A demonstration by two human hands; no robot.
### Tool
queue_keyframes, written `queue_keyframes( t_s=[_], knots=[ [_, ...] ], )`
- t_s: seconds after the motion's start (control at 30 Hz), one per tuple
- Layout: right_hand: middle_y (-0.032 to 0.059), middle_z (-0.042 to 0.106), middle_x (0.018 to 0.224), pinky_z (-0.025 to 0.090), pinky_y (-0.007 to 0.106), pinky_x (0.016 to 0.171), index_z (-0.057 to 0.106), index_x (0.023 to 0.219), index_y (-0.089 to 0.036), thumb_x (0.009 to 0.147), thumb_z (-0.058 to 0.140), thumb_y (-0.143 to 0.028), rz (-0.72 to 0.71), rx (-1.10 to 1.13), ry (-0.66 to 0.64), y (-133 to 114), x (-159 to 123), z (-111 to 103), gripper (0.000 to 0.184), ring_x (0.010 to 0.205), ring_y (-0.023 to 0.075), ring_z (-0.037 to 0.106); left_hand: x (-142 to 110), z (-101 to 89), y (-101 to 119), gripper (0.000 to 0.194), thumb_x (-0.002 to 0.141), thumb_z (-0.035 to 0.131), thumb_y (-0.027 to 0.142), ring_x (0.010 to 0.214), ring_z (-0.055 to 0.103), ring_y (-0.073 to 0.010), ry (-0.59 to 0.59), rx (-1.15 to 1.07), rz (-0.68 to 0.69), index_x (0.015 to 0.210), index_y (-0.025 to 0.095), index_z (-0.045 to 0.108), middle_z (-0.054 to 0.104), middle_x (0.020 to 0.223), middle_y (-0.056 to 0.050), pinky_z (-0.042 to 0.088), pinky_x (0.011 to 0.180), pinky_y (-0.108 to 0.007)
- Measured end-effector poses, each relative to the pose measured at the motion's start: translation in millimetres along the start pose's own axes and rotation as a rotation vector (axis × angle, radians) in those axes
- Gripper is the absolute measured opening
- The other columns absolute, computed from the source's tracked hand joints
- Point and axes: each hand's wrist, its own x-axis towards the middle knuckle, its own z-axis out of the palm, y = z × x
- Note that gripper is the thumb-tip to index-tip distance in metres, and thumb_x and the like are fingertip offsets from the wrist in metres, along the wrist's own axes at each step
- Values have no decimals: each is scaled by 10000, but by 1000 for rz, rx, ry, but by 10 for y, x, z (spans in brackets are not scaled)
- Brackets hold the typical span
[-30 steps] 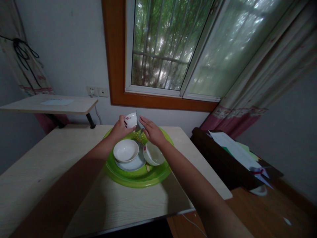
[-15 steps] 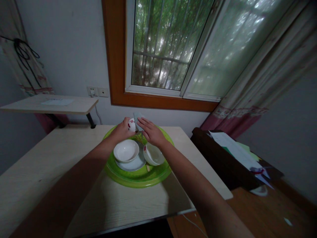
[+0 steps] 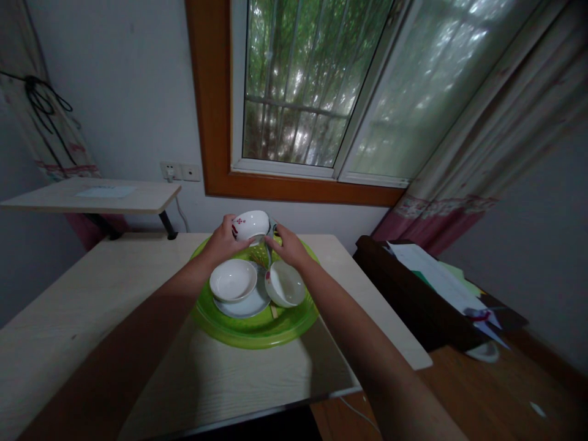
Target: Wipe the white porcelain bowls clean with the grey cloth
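Observation:
My left hand [image 3: 226,241] is closed on the left side of a white bowl [image 3: 252,225] with red flower marks, held tilted above the back of a green basin [image 3: 257,340]. At the bowl's right side, my right hand [image 3: 288,247] pinches a grey-blue cloth [image 3: 272,226] against it. Part of the cloth is hidden behind the fingers and the bowl. Inside the basin, a white bowl [image 3: 233,280] rests on a white plate [image 3: 243,307]. Beside them, to the right, another white bowl [image 3: 285,284] leans on its side.
The basin stands on a pale wooden table [image 3: 138,294]. A raised shelf [image 3: 92,195] with a paper on it occupies the back left. Behind are the wall and a barred window [image 3: 298,92]. Right of the table, papers [image 3: 427,269] lie on a dark brown piece of furniture.
The bowl in my left hand has turned, so more of its outer side shows. My right hand has shifted from lying over the cloth to pinching it at the bowl's right edge.

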Motion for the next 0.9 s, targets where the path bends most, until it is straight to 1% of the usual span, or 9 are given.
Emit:
queue_keyframes(
  t_s=[0.07, 0.13, 0.27, 0.37, 0.47, 0.57, 0.67, 0.77, 0.9],
  knots=[
    [158, 664, 1269, 525, 449, 979, 527, 1349, -168, 928, 608, -525, 34, 36, -23, -10, -1, 0, 557, 1123, 281, 653, -3, 4, -11, 775, 674, 804, 513, 900, 662, -226, 7, -32, -1, 1249, 201, 389, 642, 1075, -100, 526, 745, -329],
    [161, 671, 1220, 537, 439, 934, 534, 1305, -152, 883, 658, -557, 58, 56, -23, -17, 0, 6, 597, 1068, 282, 657, -9, 13, -28, 789, 668, 809, 517, 888, 662, -216, -7, -72, 0, 1252, 204, 381, 637, 1081, -101, 531, 736, -324],
    [156, 650, 1222, 527, 449, 932, 506, 1304, -147, 805, 732, -595, 73, 83, 17, 1, 6, 31, 707, 1076, 290, 628, -19, 42, -76, 814, 671, 806, 532, 915, 668, -219, -30, -146, 4, 1270, 204, 363, 622, 1119, -119, 544, 763, -338],
    [146, 637, 1220, 520, 452, 948, 499, 1301, -148, 791, 744, -597, 76, 118, 34, 47, 13, 61, 722, 1088, 289, 616, -18, 63, -103, 827, 665, 809, 533, 928, 670, -230, -42, -173, -11, 1272, 200, 358, 620, 1112, -122, 547, 778, -353],
    [155, 586, 1302, 472, 465, 1040, 439, 1371, -156, 794, 760, -557, 26, 141, 68, 110, 19, 88, 772, 1192, 297, 573, -13, 73, -108, 816, 667, 806, 526, 950, 663, -235, -62, -154, -6, 1272, 202, 365, 612, 1124, -119, 544, 790, -356],
    [167, 537, 1356, 420, 476, 1106, 373, 1431, -167, 796, 769, -519, -52, 126, 98, 150, 26, 100, 828, 1265, 302, 525, -9, 67, -94, 768, 677, 796, 498, 1016, 640, -238, -78, -118, 35, 1261, 213, 385, 597, 1150, -104, 539, 832, -356],
    [178, 523, 1344, 409, 494, 1115, 366, 1443, -167, 816, 755, -485, -129, 78, 112, 131, 32, 91, 804, 1269, 308, 511, -8, 53, -75, 721, 701, 775, 443, 1072, 618, -246, -98, -71, 73, 1265, 218, 387, 585, 1177, -94, 529, 897, -382],
    [182, 504, 1343, 414, 508, 1112, 360, 1461, -176, 845, 732, -437, -193, 29, 87, 64, 32, 64, 765, 1266, 310, 500, -5, 39, -53, 660, 709, 759, 376, 1127, 596, -269, -134, 2, 127, 1247, 221, 411, 576, 1194, -94, 501, 973, -425],
    [184, 467, 1381, 408, 527, 1123, 331, 1499, -197, 874, 701, -385, -220, -22, 50, -23, 21, 24, 750, 1291, 315, 475, 2, 27, -16, 610, 692, 759, 334, 1136, 590, -284, -154, 35, 155, 1204, 232, 442, 581, 1174, -85, 490, 995, -439]
  ],
)
